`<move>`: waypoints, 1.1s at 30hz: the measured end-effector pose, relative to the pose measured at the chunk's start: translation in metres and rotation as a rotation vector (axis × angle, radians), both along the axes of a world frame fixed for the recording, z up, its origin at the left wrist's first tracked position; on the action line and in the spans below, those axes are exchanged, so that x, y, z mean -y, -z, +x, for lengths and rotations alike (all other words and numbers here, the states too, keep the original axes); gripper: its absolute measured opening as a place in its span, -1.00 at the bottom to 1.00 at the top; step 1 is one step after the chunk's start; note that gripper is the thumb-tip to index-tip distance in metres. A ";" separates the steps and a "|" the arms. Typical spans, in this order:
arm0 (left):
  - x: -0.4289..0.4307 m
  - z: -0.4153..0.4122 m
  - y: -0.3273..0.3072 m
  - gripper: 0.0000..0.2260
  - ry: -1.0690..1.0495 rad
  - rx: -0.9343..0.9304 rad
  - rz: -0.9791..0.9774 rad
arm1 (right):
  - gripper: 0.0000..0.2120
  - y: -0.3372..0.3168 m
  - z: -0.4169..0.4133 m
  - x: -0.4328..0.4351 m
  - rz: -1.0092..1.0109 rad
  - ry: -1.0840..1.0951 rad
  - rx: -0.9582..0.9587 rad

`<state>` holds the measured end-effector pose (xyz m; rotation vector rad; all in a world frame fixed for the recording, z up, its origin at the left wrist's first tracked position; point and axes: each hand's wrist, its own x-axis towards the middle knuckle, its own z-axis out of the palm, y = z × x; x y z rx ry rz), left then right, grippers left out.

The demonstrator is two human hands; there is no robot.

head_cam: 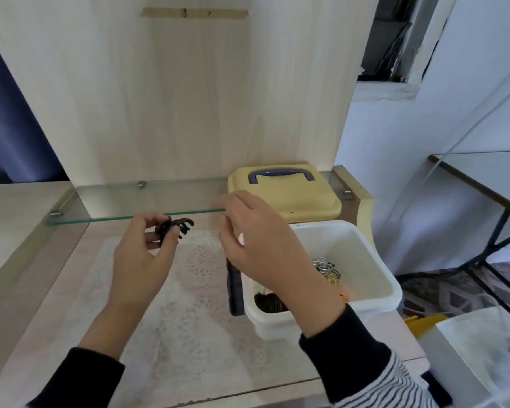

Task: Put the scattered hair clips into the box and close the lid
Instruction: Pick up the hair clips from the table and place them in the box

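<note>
My left hand (143, 257) pinches a dark claw hair clip (175, 226) in the air just below the glass shelf's front edge. My right hand (256, 242) hovers to its right, over the left rim of the white box (365, 254), fingers loosely curled and holding nothing that I can see. Inside the box lie a silver metal clip (326, 265), a gold one (333, 280) and a dark brown clip (270, 303). The yellow lid (286, 195) with a blue handle rests on the glass shelf behind the box.
A glass shelf (130, 201) runs across the wooden back panel. A white lace mat (183, 304) covers the desk. A dark flat object (235, 290) stands against the box's left side. A glass-topped table (483, 172) is at the right.
</note>
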<state>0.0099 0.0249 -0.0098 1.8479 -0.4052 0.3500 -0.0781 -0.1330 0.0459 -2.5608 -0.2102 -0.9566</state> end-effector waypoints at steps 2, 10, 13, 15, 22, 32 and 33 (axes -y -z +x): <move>0.016 -0.013 -0.017 -0.81 0.077 0.021 -0.033 | -0.76 -0.001 -0.010 0.023 -0.012 0.072 0.001; 0.071 -0.042 -0.042 -0.87 0.354 0.005 0.057 | -0.70 0.015 -0.040 0.110 0.045 0.371 -0.075; 0.086 -0.043 -0.040 -0.90 0.407 0.012 0.148 | -0.68 0.024 -0.048 0.136 0.156 0.439 -0.139; 0.094 -0.041 -0.037 -0.90 0.436 0.033 0.208 | -0.69 0.029 -0.052 0.147 0.252 0.453 -0.174; 0.105 -0.031 -0.037 -0.93 0.607 -0.008 0.475 | -0.68 0.045 -0.054 0.162 0.389 0.440 -0.301; 0.118 -0.021 -0.039 -0.95 0.622 0.219 1.070 | -0.70 0.048 -0.057 0.162 0.390 0.388 -0.341; 0.120 -0.021 -0.038 -0.95 0.637 0.208 1.121 | -0.70 0.049 -0.057 0.162 0.387 0.389 -0.341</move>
